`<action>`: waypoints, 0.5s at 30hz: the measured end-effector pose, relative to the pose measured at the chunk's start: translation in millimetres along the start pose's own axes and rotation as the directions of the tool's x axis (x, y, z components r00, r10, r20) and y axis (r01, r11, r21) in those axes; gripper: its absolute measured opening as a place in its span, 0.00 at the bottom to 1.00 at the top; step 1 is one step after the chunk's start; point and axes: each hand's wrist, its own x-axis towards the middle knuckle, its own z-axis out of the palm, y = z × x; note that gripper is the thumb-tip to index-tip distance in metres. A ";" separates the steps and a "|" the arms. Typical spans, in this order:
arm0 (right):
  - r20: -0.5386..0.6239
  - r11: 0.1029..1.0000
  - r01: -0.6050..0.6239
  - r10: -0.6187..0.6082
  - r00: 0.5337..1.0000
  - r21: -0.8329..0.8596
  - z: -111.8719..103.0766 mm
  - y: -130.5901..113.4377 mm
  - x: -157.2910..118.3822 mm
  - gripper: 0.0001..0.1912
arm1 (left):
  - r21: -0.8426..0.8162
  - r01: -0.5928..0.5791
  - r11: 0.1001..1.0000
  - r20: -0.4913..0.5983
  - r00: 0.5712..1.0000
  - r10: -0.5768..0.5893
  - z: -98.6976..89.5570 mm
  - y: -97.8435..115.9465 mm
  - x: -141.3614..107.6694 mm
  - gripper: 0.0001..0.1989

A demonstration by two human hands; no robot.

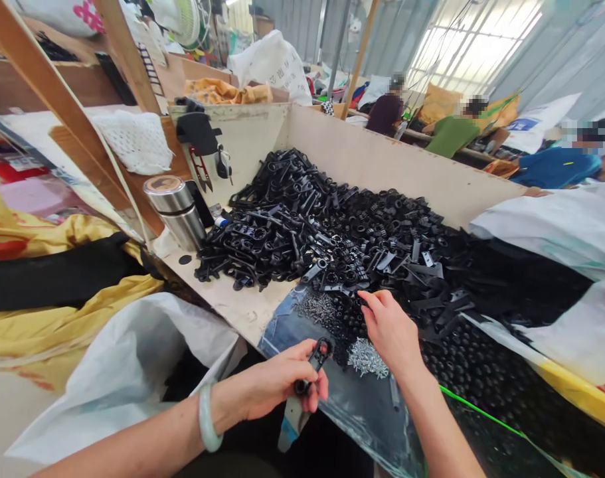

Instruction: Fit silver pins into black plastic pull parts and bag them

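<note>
My left hand (289, 375) is closed on a black plastic part (320, 353) with a ring-shaped end, held near the front edge of the work surface. A grey piece with a blue tip (292, 421) shows below that hand; whether it is held, I cannot tell. My right hand (390, 328) reaches to the near edge of a heap of black plastic parts (342, 259), index finger and thumb apart, nothing visible between them. Beneath it lie silver screws (366, 358), small black round pieces (350, 315) and a pile of tiny metal pieces (317, 309).
A steel flask (175, 209) stands at the left edge, near red-handled snips (200, 171) hanging on the wooden side. More black round pieces (486, 372) fill the right. White sacks (556, 222) and a white bag (147, 372) flank the bench. Several people sit beyond the back board (396, 159).
</note>
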 end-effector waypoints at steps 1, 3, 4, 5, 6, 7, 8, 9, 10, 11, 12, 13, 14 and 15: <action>0.015 1.000 0.005 -0.005 1.000 0.001 6.3 4.4 4.8 0.14 | -0.031 -0.004 1.000 -0.002 1.000 0.004 0.6 2.0 0.2 0.15; 0.035 1.000 0.026 -0.027 0.999 0.009 18.1 8.8 8.1 0.14 | -0.082 -0.006 0.997 -0.020 1.000 0.004 0.3 4.5 1.0 0.14; 0.037 0.999 0.034 -0.034 0.999 0.014 22.8 10.2 7.5 0.14 | -0.096 -0.009 0.995 -0.031 1.000 0.006 -0.3 5.1 1.4 0.14; 0.034 0.999 0.039 -0.039 0.999 0.020 26.3 11.6 6.2 0.14 | -0.102 -0.014 0.995 -0.041 0.999 0.010 -0.9 5.3 1.8 0.14; 0.028 0.999 0.043 -0.044 0.999 0.027 28.5 13.3 4.6 0.15 | -0.104 -0.021 0.994 -0.051 0.999 0.016 -1.4 5.3 2.0 0.13; 0.020 0.998 0.049 -0.049 0.999 0.035 29.2 15.3 3.0 0.15 | -0.103 -0.031 0.994 -0.058 0.998 0.025 -1.7 5.1 2.2 0.13; 0.009 0.997 0.055 -0.055 0.998 0.045 28.3 17.3 1.3 0.16 | -0.101 -0.041 0.994 -0.066 0.997 0.035 -1.8 4.9 2.1 0.12; -0.004 0.997 0.061 -0.061 0.998 0.054 25.7 19.0 -0.4 0.17 | -0.097 -0.051 0.994 -0.073 0.996 0.044 -1.6 4.9 1.8 0.11; -0.017 0.996 0.067 -0.067 0.998 0.059 21.5 19.9 -2.5 0.19 | -0.090 -0.058 0.994 -0.080 0.995 0.051 -1.2 5.0 1.3 0.10; -0.042 0.995 0.064 -0.061 0.997 0.071 15.6 19.5 -5.3 0.20 | -0.082 -0.066 0.994 -0.086 0.995 0.059 -0.5 5.4 0.5 0.10; -0.078 0.994 0.044 -0.037 0.996 0.100 8.6 17.2 -9.4 0.20 | -0.070 -0.076 0.995 -0.092 0.993 0.069 0.3 5.9 -0.6 0.09; -0.117 0.988 0.007 0.011 0.993 0.157 0.9 12.9 -15.1 0.19 | -0.051 -0.088 0.995 -0.105 0.991 0.083 1.3 6.4 -1.7 0.08; -0.159 0.966 -0.052 0.094 0.983 0.255 -6.8 6.3 -22.7 0.17 | -0.024 -0.109 0.994 -0.127 0.986 0.105 2.7 6.7 -2.5 0.07; -0.176 0.910 -0.131 0.214 0.961 0.392 -13.7 -2.5 -32.1 0.15 | 0.009 -0.139 0.990 -0.161 0.977 0.139 4.3 6.6 -3.0 0.07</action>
